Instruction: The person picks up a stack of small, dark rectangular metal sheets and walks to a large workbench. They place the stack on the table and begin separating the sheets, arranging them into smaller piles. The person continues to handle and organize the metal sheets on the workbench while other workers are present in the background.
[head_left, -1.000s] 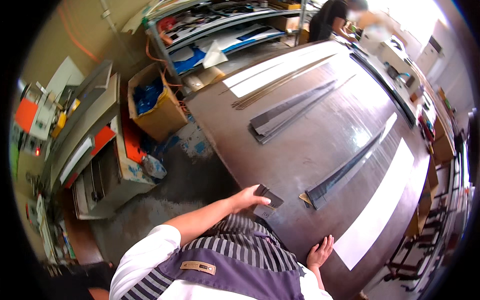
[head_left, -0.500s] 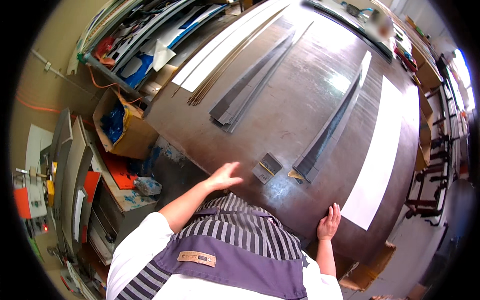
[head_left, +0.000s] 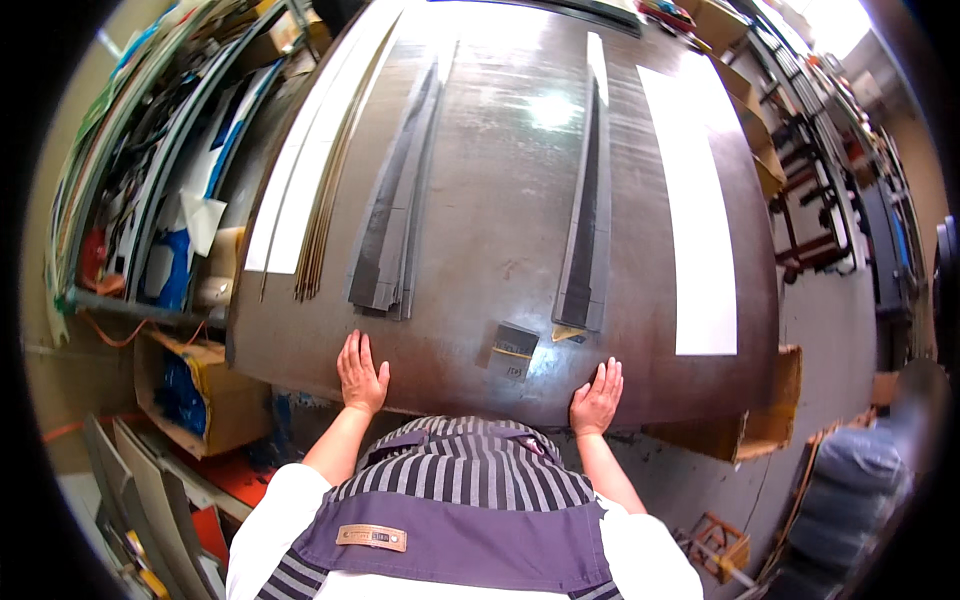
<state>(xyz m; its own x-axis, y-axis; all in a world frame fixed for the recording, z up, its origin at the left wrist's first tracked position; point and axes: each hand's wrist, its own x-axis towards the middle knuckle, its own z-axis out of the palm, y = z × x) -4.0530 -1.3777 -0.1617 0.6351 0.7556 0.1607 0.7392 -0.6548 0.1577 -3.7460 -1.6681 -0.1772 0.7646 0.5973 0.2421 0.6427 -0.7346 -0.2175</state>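
Note:
My left hand [head_left: 362,375] rests palm down near the front edge of the dark table [head_left: 480,230], fingers stretched and thumb apart. Beyond its fingertips lies a bundle of long dark grey strips [head_left: 392,215]. Also flat on the tabletop, my right hand [head_left: 597,398] has its fingers extended and holds nothing. Ahead of it a second bundle of dark strips [head_left: 582,230] runs away from me, a small tan piece [head_left: 567,332] under its near end. Between the hands, closer to the right one, sits a small dark block [head_left: 514,350] with a yellow band around it.
A long white strip [head_left: 703,230] lies on the right. White strips [head_left: 290,195] and thin brownish rods [head_left: 325,235] line the left. A rack of sheets [head_left: 170,200] and a cardboard box [head_left: 225,400] stand left of the table; another box [head_left: 770,410] is beneath its right corner.
The view has swung round to face the table more squarely. My left hand has come down onto the tabletop. My right hand has shifted left, away from the white strip.

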